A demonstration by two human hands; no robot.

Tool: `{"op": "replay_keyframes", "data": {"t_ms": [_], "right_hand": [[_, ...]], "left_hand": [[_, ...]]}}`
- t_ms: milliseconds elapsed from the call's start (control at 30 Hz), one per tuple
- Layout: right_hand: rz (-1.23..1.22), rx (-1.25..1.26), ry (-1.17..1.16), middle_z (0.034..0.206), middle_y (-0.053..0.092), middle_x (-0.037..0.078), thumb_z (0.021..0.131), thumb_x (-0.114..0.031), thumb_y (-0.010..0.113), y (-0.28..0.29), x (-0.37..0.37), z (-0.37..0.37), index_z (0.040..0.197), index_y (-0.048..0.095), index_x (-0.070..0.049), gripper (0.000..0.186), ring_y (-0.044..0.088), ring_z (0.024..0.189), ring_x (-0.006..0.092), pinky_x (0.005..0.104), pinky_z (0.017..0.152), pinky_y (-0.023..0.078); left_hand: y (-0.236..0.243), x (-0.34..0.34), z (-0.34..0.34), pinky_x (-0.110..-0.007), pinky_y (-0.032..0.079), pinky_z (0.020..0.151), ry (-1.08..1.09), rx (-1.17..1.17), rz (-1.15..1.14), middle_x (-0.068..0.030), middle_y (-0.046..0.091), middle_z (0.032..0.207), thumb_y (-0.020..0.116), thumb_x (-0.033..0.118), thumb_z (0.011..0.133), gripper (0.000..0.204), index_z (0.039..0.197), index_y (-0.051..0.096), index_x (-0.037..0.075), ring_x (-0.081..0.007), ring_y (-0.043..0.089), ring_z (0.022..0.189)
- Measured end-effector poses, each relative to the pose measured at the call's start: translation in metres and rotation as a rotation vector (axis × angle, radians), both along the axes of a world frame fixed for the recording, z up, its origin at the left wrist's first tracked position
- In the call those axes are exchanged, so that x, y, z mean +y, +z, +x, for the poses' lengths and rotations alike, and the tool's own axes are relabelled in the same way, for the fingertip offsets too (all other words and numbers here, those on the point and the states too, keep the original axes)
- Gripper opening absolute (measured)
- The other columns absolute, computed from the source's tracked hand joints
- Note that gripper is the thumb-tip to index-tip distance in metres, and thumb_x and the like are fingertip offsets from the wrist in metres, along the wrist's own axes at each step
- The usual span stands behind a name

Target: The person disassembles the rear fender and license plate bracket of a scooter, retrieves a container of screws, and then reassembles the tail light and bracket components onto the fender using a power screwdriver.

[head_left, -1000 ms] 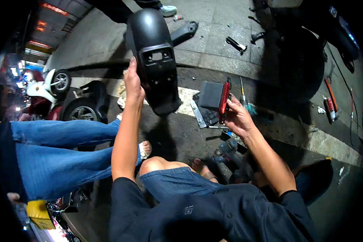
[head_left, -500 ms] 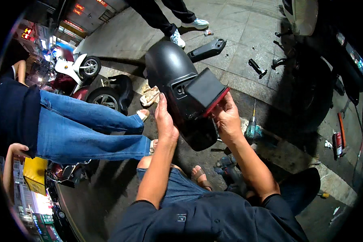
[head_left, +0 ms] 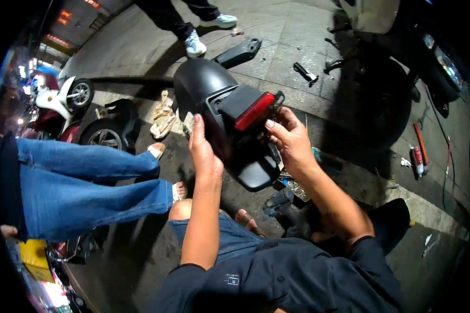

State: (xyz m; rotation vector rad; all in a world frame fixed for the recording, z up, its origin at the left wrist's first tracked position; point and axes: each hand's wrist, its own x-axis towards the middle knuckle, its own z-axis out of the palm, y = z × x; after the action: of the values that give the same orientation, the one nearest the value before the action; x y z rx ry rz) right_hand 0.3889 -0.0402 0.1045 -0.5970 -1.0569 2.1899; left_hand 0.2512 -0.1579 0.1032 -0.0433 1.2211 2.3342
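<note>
- Left hand (head_left: 208,156): gripping the left side of a black mudguard (head_left: 204,77), thumb up along its edge; the other fingers are mostly hidden.
- Right hand (head_left: 291,141): fingers and thumb closed at the right end of a red light (head_left: 255,111); exact contact partly hidden.
- Mudguard: held up off the ground before the person, tilted, rounded end away from the body.
- Red light: over the middle of the mudguard, set at a slant, a grey plate (head_left: 241,99) on its far side. Whether it is fastened cannot be told.
- Ground, near the person's foot: a drill (head_left: 281,199).
- Ground, left of the mudguard: a crumpled rag (head_left: 163,117).
- Pavement beyond: a long black plastic part (head_left: 240,52) and a small black bracket (head_left: 305,74).
- Right side: a red can (head_left: 416,161) beside an orange-handled tool (head_left: 421,141).
- Bystander in blue jeans (head_left: 83,182) stands at left.
</note>
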Motion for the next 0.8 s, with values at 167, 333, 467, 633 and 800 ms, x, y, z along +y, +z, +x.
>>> {"op": "replay_keyframes", "data": {"t_ms": [167, 333, 467, 633, 800], "right_hand": [[0.299, -0.163, 0.390, 0.100, 0.060, 0.004, 0.087, -0.011, 0.062, 0.031, 0.050, 0.020, 0.116, 0.054, 0.001, 0.032, 0.055, 0.086, 0.0095, 0.0249, 0.075, 0.046], [0.832, -0.291, 0.460, 0.094, 0.065, 0.003, 0.085, -0.005, 0.062, 0.064, 0.065, 0.052, 0.103, 0.062, -0.001, 0.019, 0.058, 0.086, 0.0108, 0.0268, 0.079, 0.048], [0.707, -0.305, 0.323, 0.085, 0.062, 0.004, 0.085, -0.011, 0.066, 0.051, 0.066, 0.048, 0.096, 0.057, 0.000, 0.018, 0.057, 0.081, 0.0099, 0.0259, 0.076, 0.047], [0.794, -0.225, 0.390, 0.084, 0.060, 0.002, 0.084, -0.010, 0.068, 0.052, 0.084, 0.037, 0.095, 0.055, -0.002, 0.019, 0.057, 0.081, 0.0086, 0.0239, 0.075, 0.046], [0.853, -0.242, 0.277, 0.082, 0.063, 0.009, 0.080, -0.009, 0.070, 0.032, 0.088, 0.042, 0.090, 0.056, 0.000, 0.020, 0.059, 0.076, 0.0122, 0.0276, 0.068, 0.048]], "left_hand": [[0.006, -0.002, -0.011, -0.031, 0.046, 0.089, -0.087, 0.041, 0.033, -0.0067, 0.062, 0.109, 0.057, 0.027, 0.093, 0.032, 0.112, 0.058, 0.002, -0.0173, 0.060, 0.097], [0.003, 0.017, -0.010, -0.026, 0.045, 0.081, -0.123, 0.164, -0.071, -0.0013, 0.062, 0.093, 0.059, 0.028, 0.092, 0.021, 0.089, 0.060, 0.007, -0.0102, 0.057, 0.086], [-0.002, 0.037, 0.002, -0.024, 0.044, 0.078, -0.358, 0.115, -0.067, -0.0007, 0.061, 0.089, 0.058, 0.028, 0.092, 0.021, 0.086, 0.059, 0.008, -0.0092, 0.056, 0.081], [-0.005, 0.050, 0.035, -0.029, 0.052, 0.077, -0.480, 0.017, -0.091, -0.0075, 0.065, 0.098, 0.056, 0.026, 0.093, 0.027, 0.105, 0.059, 0.002, -0.0152, 0.064, 0.085], [-0.021, 0.050, 0.052, -0.029, 0.052, 0.075, -0.366, -0.071, -0.133, -0.0065, 0.065, 0.095, 0.055, 0.022, 0.094, 0.022, 0.104, 0.060, 0.004, -0.0148, 0.064, 0.083]]}}
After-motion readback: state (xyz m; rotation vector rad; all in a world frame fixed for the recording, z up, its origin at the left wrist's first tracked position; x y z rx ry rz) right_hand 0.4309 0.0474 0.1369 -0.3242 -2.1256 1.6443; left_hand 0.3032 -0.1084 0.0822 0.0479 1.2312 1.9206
